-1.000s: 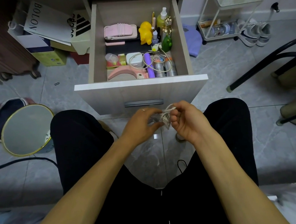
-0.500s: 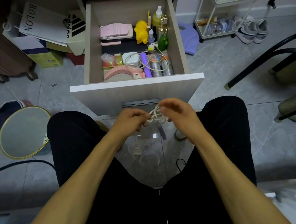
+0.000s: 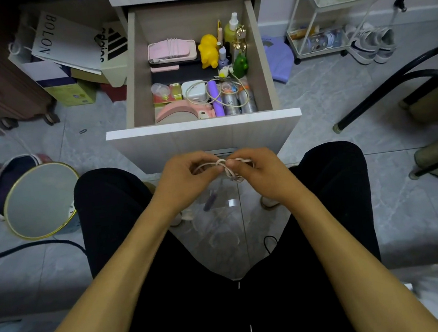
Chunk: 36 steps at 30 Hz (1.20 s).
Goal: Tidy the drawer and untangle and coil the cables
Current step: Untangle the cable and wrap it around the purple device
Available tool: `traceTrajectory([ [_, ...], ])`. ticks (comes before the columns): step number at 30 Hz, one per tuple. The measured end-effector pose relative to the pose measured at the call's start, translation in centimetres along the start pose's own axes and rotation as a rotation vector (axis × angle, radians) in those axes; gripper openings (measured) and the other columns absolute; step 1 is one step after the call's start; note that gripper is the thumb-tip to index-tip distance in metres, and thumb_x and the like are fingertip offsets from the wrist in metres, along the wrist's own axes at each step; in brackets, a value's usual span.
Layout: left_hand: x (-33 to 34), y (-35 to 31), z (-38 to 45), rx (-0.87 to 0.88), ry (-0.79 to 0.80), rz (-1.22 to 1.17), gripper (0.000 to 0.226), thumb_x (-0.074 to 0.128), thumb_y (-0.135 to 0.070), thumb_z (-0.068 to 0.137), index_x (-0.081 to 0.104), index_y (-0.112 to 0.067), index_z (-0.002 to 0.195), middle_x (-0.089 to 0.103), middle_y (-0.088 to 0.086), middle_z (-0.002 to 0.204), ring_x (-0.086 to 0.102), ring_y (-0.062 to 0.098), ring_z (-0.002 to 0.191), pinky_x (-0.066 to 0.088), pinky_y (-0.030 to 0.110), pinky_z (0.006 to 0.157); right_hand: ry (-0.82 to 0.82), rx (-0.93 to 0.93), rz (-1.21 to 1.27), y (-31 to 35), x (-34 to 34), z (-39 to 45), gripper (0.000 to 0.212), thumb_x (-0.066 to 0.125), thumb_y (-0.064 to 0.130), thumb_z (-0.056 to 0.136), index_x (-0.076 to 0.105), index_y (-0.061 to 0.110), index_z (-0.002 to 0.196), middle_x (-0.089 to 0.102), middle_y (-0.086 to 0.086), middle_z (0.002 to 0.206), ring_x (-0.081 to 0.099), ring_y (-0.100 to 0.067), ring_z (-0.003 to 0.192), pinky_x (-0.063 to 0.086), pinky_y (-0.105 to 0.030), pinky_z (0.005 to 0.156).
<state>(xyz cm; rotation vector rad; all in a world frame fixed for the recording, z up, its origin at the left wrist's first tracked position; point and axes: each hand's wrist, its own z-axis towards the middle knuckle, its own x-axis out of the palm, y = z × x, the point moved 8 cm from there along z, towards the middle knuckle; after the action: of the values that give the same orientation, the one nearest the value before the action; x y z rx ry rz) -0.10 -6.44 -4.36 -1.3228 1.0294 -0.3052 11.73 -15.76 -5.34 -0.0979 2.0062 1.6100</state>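
Fingers of both hands are curled around a tangled, pale pinkish-white cable (image 3: 226, 168), which is held knotted between them just below the front panel of the open light-wood drawer (image 3: 204, 137). By the left hand (image 3: 187, 180) the cable's left loops are pinched between thumb and fingertips; by the right hand (image 3: 258, 174) the right side of the bundle is gripped, its thumb pressed against the knot. The two hands are nearly touching, with only the knot between them.

Open room is found mainly beneath the hands, where grey tiled floor (image 3: 219, 233) is seen between the black-clad knees (image 3: 113, 204). At 12 o'clock the drawer's white front edge is very near the knuckles. At 9 o'clock a round gold-rimmed bin (image 3: 39, 201) is set just beside the left knee, and at 3 o'clock a black metal chair leg (image 3: 383, 94) slants across the floor, well apart from the right knee.

Inside the drawer a second pale looped cable (image 3: 239, 88) is draped over a white square charger (image 3: 194, 90), a purple cylinder (image 3: 215, 97) and silver cans (image 3: 238, 100). A yellow toy figure (image 3: 208, 50) and a pink flat case (image 3: 170, 50) are lodged toward the back.
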Motion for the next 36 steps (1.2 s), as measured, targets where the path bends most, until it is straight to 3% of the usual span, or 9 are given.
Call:
traceTrajectory([
  [3,-0.4,-0.6,-0.6,0.088,-0.096,0.068,0.010,0.074,-0.015,0.085,0.077,-0.023,0.089,0.068,-0.006,0.079,0.061,0.008,0.073,0.047,0.018,0.068,0.020,0.043,0.053,0.3,0.0,0.2,0.015,0.062,0.024,0.094,0.072,0.015,0.088,0.071,0.001,0.081,0.064,-0.011,0.075,0.051,-0.028,0.073],
  [6,-0.6,0.6,-0.9,-0.103,-0.152,-0.177,0.022,0.070,-0.006,0.086,0.075,-0.026,0.078,0.070,-0.008,0.072,0.063,0.007,0.067,0.051,0.020,0.062,-0.111,0.053,-0.014,0.3,-0.3,0.2,0.008,0.072,0.028,0.086,0.068,0.022,0.089,0.068,0.006,0.085,0.063,-0.008,0.078,0.052,-0.025,0.073],
  [10,-0.3,1.2,-1.5,-0.223,-0.212,-0.284,0.026,0.068,-0.007,0.088,0.075,-0.028,0.075,0.072,-0.004,0.071,0.065,0.011,0.068,0.054,0.022,0.063,-0.301,-0.152,-0.284,1.6,-0.7,-0.9,0.014,0.073,0.021,0.084,0.069,0.015,0.097,0.060,-0.001,0.093,0.056,-0.017,0.088,0.047,-0.026,0.077],
  [17,0.4,2.1,-2.1,-0.337,-0.229,-0.396,0.019,0.066,-0.009,0.089,0.077,-0.020,0.079,0.075,0.000,0.078,0.069,0.013,0.074,0.057,0.024,0.070,-0.301,-0.254,-0.418,1.7,1.0,-1.6,0.031,0.058,0.044,0.086,0.076,0.019,0.091,0.055,0.001,0.095,0.049,-0.019,0.093,0.043,-0.030,0.075],
  [23,0.4,2.1,-2.4,-0.301,-0.246,-0.404,0.021,0.065,-0.008,0.090,0.076,-0.021,0.078,0.075,-0.003,0.076,0.067,0.006,0.070,0.051,0.015,0.066,-0.176,-0.254,-0.555,2.1,2.3,-0.6,0.021,0.058,0.028,0.089,0.064,0.010,0.080,0.055,-0.006,0.094,0.048,-0.026,0.091,0.043,-0.039,0.079],
  [27,0.0,3.7,-1.9,-0.421,-0.367,-0.468,0.022,0.060,-0.010,0.092,0.073,-0.017,0.076,0.073,-0.004,0.071,0.068,0.007,0.071,0.053,0.017,0.063,-0.242,-0.175,0.013,1.9,1.1,-0.6,0.010,0.056,0.019,0.091,0.057,0.018,0.081,0.056,0.003,0.102,0.052,-0.021,0.100,0.037,-0.016,0.088],
  [29,0.6,4.2,-1.3,-0.447,-0.342,-0.459,0.019,0.057,-0.013,0.093,0.072,-0.013,0.082,0.073,0.000,0.078,0.070,0.015,0.078,0.057,0.024,0.065,-0.234,-0.116,0.232,1.6,0.9,-0.6,0.012,0.056,0.022,0.092,0.055,0.025,0.080,0.058,0.011,0.107,0.054,-0.018,0.105,0.039,-0.016,0.088],
  [33,0.3,3.3,-1.0,-0.313,-0.338,-0.284,0.017,0.054,-0.013,0.095,0.063,-0.013,0.081,0.067,-0.003,0.071,0.064,0.008,0.065,0.055,0.029,0.064,-0.095,-0.014,0.015,0.9,1.7,-0.4,0.021,0.058,0.029,0.093,0.054,0.034,0.073,0.061,0.013,0.106,0.048,-0.013,0.106,0.032,-0.005,0.084],
  [36,0.4,1.7,-0.9,-0.143,-0.267,-0.153,0.016,0.057,-0.018,0.095,0.063,-0.022,0.081,0.069,-0.002,0.077,0.066,0.015,0.073,0.056,0.029,0.068,-0.081,-0.054,-0.239,0.3,1.4,-0.1,0.025,0.056,0.040,0.094,0.062,0.024,0.077,0.062,0.005,0.099,0.049,-0.015,0.102,0.034,-0.019,0.087],
])
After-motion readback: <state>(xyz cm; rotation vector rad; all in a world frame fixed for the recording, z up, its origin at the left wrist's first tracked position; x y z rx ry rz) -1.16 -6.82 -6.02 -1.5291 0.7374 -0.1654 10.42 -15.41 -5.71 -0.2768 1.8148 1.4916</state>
